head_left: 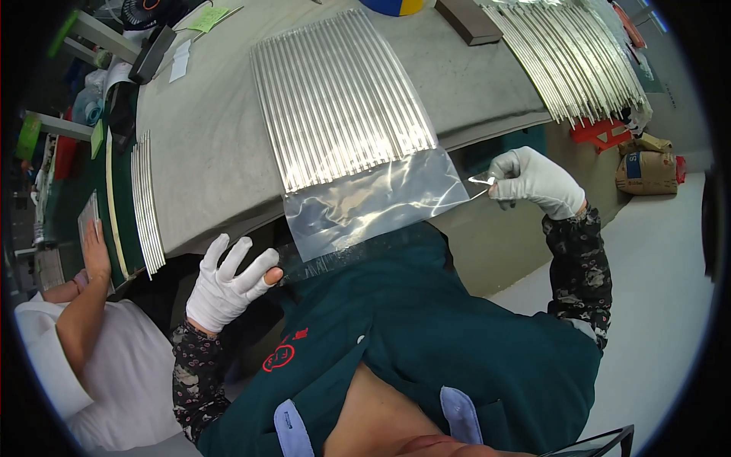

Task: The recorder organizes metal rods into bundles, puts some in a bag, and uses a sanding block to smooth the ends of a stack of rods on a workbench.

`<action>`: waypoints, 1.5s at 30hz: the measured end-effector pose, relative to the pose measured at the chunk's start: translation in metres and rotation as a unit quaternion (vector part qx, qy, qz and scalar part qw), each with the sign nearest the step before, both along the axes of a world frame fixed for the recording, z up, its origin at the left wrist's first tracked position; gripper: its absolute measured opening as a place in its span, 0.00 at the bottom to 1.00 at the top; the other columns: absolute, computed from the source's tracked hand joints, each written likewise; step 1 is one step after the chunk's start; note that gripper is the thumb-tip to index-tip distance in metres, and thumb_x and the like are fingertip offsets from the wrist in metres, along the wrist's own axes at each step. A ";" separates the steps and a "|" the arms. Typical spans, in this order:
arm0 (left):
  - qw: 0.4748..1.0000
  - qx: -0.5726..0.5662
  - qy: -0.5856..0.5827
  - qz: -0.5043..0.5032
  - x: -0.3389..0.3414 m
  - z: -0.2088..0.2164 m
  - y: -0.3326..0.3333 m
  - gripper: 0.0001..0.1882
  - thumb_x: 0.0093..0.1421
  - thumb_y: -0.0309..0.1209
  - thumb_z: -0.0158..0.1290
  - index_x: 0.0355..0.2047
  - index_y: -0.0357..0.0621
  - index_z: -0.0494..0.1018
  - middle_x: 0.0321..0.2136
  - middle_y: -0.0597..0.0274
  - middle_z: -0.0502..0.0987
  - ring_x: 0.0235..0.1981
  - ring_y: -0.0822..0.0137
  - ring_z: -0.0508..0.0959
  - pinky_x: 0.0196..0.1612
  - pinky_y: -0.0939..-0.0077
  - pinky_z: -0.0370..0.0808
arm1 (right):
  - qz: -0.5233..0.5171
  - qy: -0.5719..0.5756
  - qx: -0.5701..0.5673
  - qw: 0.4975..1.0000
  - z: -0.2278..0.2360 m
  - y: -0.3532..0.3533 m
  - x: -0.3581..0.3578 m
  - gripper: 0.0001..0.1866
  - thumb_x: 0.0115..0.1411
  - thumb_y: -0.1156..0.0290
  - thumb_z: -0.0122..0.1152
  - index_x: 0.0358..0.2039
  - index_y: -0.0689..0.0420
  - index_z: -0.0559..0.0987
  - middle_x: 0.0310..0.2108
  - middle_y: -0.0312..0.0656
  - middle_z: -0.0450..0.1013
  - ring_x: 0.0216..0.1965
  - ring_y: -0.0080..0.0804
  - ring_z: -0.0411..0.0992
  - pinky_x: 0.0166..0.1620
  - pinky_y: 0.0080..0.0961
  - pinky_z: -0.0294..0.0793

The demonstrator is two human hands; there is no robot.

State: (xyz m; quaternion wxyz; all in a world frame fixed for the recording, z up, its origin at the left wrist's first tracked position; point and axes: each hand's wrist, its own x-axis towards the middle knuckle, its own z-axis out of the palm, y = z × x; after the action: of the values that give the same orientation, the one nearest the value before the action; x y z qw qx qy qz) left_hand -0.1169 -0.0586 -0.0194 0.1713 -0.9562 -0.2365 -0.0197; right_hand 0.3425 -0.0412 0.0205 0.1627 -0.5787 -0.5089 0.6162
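A clear plastic bag [365,206] lies on the grey table, its near end hanging over the edge toward my body. Inside it a row of slim silvery metal tubes [343,99] rests side by side. My left hand [228,283], in a white glove with the thumb tip bare, pinches the left end of the bag's clear flap between thumb and forefinger; its other fingers are spread. To the right of the bag, my gloved right hand [539,183] is closed on a thin shiny clear strip [478,193], which runs toward the bag's near right corner.
More metal tubes [571,61] are piled at the table's right end, near a dark brown block [468,21]. Several tubes [145,206] lie at the left edge. A co-worker's hand [96,251] is farther left. A red stool [600,134] and a sack [646,171] stand at the right.
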 end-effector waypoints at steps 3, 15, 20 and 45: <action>1.000 -0.001 -0.006 -0.008 0.000 0.000 0.002 0.27 0.57 0.42 0.55 0.57 0.70 0.60 0.47 0.81 0.69 0.53 0.65 0.65 0.59 0.56 0.61 | -0.017 0.001 0.018 1.000 -0.003 -0.004 0.004 0.12 0.56 0.65 0.63 0.23 0.60 0.78 0.18 0.32 0.72 0.20 0.17 0.68 0.26 0.15 0.66; 0.999 -0.043 -0.022 -0.006 0.007 0.003 0.004 0.26 0.58 0.36 0.53 0.55 0.64 0.59 0.46 0.75 0.70 0.51 0.60 0.67 0.57 0.51 0.62 | -0.081 -0.201 0.521 0.826 -0.001 -0.033 -0.021 0.31 0.44 0.46 0.70 0.37 0.58 0.72 0.32 0.39 0.68 0.32 0.30 0.68 0.38 0.26 0.67; 0.998 -0.050 -0.026 -0.001 0.007 0.003 0.004 0.23 0.58 0.34 0.51 0.53 0.62 0.58 0.43 0.72 0.71 0.48 0.58 0.69 0.55 0.50 0.64 | 0.185 -0.367 0.563 0.717 -0.006 -0.044 -0.066 0.48 0.32 0.53 0.74 0.57 0.42 0.63 0.52 0.40 0.63 0.57 0.39 0.60 0.58 0.49 0.56; 0.957 -0.142 -0.246 0.063 0.003 -0.011 -0.014 0.51 0.43 0.34 0.61 0.66 0.65 0.47 0.49 0.61 0.67 0.52 0.51 0.63 0.55 0.49 0.63 | 0.156 -0.377 0.696 0.591 -0.024 -0.010 -0.070 0.09 0.46 0.69 0.58 0.28 0.57 0.75 0.38 0.38 0.76 0.48 0.34 0.69 0.49 0.36 0.69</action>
State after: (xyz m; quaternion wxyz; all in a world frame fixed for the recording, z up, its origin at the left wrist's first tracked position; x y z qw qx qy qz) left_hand -0.1142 -0.0729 -0.0300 -0.0285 -0.9193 -0.3317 -0.2099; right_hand 0.2727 -0.0511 -0.0033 0.2113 -0.3817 -0.8811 -0.1827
